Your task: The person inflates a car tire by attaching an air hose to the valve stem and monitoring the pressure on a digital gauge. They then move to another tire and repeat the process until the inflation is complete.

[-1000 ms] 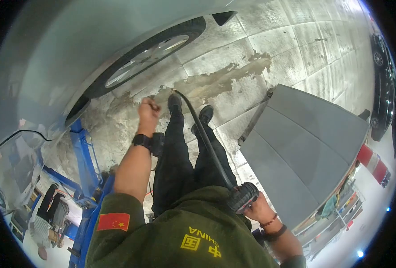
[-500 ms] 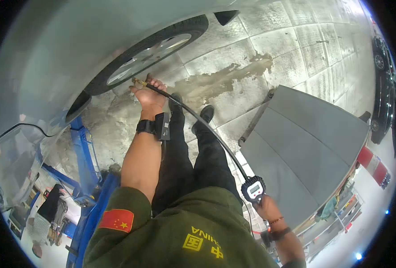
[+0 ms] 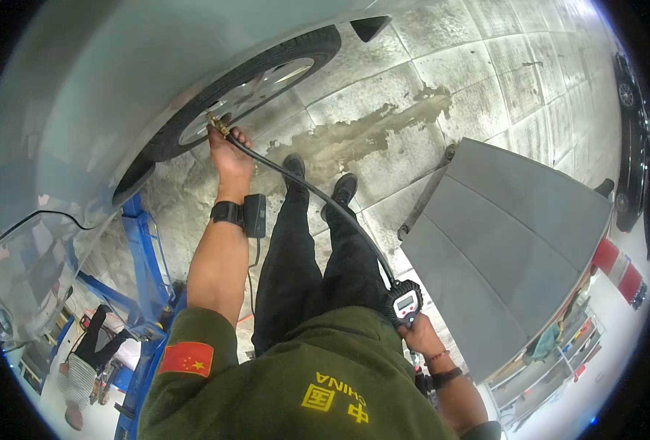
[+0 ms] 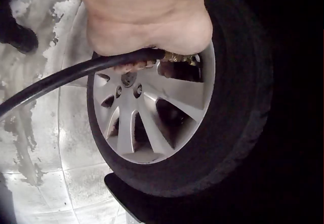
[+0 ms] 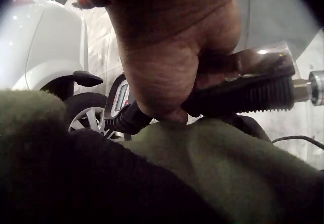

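My left hand (image 3: 231, 160) holds the brass end fitting (image 3: 219, 126) of a black hose (image 3: 318, 192) at the rim of a car wheel (image 3: 248, 92). In the left wrist view the hose (image 4: 76, 72) runs under the palm (image 4: 149, 27), the fitting (image 4: 177, 58) lies by the spokes, and whether it touches a valve is hidden. The hose's other end joins a round gauge (image 3: 405, 302) with a small display. Its black ribbed handle (image 5: 253, 96) is gripped by my right hand (image 3: 424, 339), close to the green shirt.
The car body (image 3: 83, 95) rises at the left, with a blue lift arm (image 3: 140, 257) below it. A grey covered cart (image 3: 508, 242) stands at the right. Another person (image 3: 79, 374) is at the lower left, and a dark car (image 3: 628, 147) is at the far right.
My left hand has come to hold the hose's brass end and moved it up and left to the wheel. The gauge in my right hand has turned its display upward and shifted slightly.
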### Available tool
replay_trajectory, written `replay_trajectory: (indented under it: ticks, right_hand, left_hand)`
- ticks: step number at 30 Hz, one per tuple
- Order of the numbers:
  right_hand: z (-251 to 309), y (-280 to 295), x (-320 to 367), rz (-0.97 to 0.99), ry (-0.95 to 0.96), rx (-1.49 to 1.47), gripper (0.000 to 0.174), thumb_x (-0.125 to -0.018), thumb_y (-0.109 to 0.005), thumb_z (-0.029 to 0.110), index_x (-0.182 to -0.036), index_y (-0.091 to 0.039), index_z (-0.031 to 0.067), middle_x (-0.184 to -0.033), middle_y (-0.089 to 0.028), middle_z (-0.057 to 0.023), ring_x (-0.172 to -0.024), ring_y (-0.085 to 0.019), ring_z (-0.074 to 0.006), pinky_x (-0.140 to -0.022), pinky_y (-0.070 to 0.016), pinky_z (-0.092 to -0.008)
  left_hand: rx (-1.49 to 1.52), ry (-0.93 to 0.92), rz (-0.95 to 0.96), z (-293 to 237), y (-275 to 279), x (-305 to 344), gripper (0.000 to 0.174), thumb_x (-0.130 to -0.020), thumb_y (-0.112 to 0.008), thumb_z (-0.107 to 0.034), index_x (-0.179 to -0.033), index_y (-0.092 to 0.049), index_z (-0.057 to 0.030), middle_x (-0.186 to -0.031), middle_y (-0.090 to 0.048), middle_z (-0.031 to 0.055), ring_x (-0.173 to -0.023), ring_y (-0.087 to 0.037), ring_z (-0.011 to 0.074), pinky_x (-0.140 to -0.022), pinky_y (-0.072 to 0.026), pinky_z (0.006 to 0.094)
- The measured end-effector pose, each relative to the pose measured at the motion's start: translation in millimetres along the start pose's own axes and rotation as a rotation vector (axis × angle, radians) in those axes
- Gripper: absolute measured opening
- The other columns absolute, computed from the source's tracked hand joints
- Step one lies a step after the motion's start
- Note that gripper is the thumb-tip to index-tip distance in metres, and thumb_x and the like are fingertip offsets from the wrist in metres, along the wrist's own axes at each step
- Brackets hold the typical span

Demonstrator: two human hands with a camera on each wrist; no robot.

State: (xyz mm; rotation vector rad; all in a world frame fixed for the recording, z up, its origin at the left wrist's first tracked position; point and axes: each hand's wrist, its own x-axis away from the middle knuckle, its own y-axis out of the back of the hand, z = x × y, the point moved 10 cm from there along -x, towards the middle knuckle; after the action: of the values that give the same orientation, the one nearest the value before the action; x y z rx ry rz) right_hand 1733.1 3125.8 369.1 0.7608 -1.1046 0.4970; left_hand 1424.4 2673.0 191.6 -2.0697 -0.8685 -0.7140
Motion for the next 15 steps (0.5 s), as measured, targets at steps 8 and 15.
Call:
replay_trajectory:
  ticks: [8, 15]
  right_hand:
    - [33, 22, -6, 0.041, -0.026, 0.003, 0.03, -0.074, -0.065, 0.012, -0.097, -0.06, -0.0056, -0.092, -0.063, -0.028, -0.093, -0.06, -0.0418, -0.079, -0.0489, -0.0432]
    - [54, 48, -9, -0.049, -0.038, 0.008, 0.021, -0.074, -0.064, 0.012, -0.088, -0.06, -0.0038, -0.074, -0.061, -0.0232, -0.073, -0.061, -0.0337, -0.067, -0.0486, -0.0408]
  left_hand:
    - [-0.013, -0.089, 0.034, -15, 4, -10, 0.036, -0.098, -0.037, -0.045, -0.109, -0.052, -0.0138, -0.077, -0.044, 0.0, -0.068, -0.038, 0.0126, -0.06, -0.0316, 0.0276]
    - [0.002, -0.071, -0.026, -7, 7, 4, 0.03, -0.098, -0.041, -0.039, -0.11, -0.054, -0.0138, -0.074, -0.042, -0.0013, -0.065, -0.039, 0.0108, -0.058, -0.0328, 0.0254]
